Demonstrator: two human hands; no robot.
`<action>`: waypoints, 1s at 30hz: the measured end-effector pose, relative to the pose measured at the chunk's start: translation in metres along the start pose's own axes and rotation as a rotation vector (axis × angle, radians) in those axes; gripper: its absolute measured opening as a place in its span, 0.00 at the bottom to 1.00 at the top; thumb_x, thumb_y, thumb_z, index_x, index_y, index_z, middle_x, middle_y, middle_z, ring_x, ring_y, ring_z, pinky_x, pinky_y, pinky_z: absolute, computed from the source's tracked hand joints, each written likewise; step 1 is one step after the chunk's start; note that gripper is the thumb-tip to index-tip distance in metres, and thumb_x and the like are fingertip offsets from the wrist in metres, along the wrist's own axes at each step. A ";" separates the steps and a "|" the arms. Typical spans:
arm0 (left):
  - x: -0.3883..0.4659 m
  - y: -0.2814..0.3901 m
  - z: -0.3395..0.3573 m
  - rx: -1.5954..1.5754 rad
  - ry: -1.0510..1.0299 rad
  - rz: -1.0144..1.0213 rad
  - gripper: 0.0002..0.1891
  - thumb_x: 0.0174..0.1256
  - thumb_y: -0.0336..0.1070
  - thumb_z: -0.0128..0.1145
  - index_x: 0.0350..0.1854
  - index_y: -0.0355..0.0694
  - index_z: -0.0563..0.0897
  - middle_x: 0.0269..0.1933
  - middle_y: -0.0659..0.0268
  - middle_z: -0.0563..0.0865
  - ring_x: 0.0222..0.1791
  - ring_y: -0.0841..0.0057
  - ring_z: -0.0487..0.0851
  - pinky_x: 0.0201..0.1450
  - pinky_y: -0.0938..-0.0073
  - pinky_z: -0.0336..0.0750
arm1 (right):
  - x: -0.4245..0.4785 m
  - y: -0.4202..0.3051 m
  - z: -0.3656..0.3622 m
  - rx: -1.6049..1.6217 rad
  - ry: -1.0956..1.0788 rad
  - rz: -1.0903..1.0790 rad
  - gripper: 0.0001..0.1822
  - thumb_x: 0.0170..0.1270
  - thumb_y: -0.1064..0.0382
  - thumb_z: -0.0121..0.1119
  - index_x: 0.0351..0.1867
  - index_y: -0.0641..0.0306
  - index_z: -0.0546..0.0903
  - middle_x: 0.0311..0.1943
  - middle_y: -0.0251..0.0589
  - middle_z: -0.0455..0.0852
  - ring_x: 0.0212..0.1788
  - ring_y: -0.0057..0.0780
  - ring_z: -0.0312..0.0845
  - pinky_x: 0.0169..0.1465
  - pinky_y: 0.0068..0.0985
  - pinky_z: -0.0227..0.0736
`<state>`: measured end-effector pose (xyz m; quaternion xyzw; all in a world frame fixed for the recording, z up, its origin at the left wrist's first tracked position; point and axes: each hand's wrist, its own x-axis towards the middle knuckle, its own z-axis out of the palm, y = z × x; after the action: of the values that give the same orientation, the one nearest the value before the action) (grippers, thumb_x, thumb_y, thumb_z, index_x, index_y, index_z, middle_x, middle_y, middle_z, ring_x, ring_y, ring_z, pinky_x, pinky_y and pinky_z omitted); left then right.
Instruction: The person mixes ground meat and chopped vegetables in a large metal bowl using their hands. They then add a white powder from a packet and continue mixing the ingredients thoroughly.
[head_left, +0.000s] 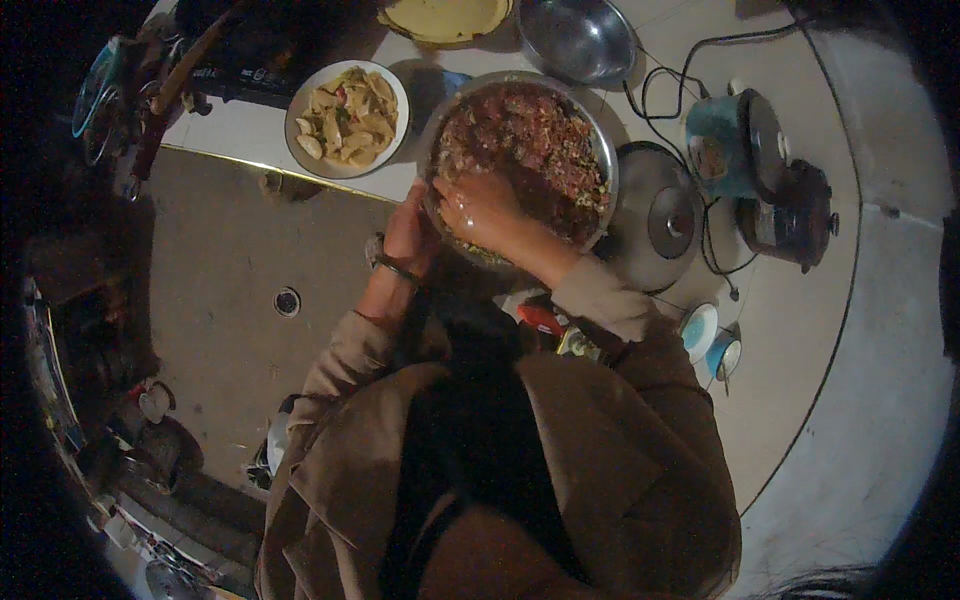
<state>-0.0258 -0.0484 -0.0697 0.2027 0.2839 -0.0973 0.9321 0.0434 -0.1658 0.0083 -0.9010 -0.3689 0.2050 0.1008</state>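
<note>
A large steel bowl (610, 161) holds a reddish minced meat mixture (525, 127) with pale and green bits in it. My left hand (411, 234) grips the bowl's left rim, its fingertips partly hidden. Inside the bowl, at the lower left of the mixture, lies my right hand (480, 206); its fingers are bent against the food and partly hidden, and whether they close on any of it I cannot tell. Left of the bowl stands a white dish (292, 142) of pale sliced food (351, 120).
A dark pan lid (637, 225) lies right of the bowl. Behind are an empty steel basin (577, 37) and a yellow basin (446, 19). Cables (675, 116), a teal cooker (716, 146) and a dark pot (795, 214) stand farther right, small bowls (699, 332) nearer. A stove (247, 67) is at upper left.
</note>
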 end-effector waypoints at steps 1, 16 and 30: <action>0.000 0.002 0.000 0.035 0.001 0.012 0.21 0.72 0.47 0.47 0.55 0.34 0.74 0.50 0.61 0.82 0.49 0.70 0.81 0.53 0.70 0.75 | -0.007 0.005 0.010 -0.110 0.071 -0.098 0.19 0.57 0.59 0.52 0.51 0.58 0.79 0.48 0.46 0.81 0.55 0.45 0.73 0.59 0.48 0.62; 0.007 0.013 0.008 -0.011 -0.059 -0.047 0.27 0.70 0.52 0.50 0.62 0.36 0.69 0.61 0.60 0.75 0.59 0.68 0.75 0.60 0.65 0.70 | 0.027 0.091 0.011 -0.470 -0.412 0.045 0.09 0.56 0.60 0.57 0.37 0.51 0.86 0.43 0.45 0.84 0.51 0.44 0.76 0.53 0.41 0.71; 0.004 0.022 0.026 0.019 -0.104 -0.085 0.30 0.71 0.56 0.44 0.67 0.40 0.65 0.65 0.60 0.71 0.62 0.66 0.71 0.66 0.62 0.64 | 0.080 0.065 0.009 0.164 0.288 0.235 0.21 0.60 0.44 0.52 0.42 0.57 0.83 0.51 0.48 0.80 0.53 0.46 0.76 0.57 0.42 0.69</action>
<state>-0.0033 -0.0398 -0.0454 0.1940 0.2423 -0.1497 0.9387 0.1317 -0.1551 -0.0454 -0.9466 -0.2250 0.1138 0.2010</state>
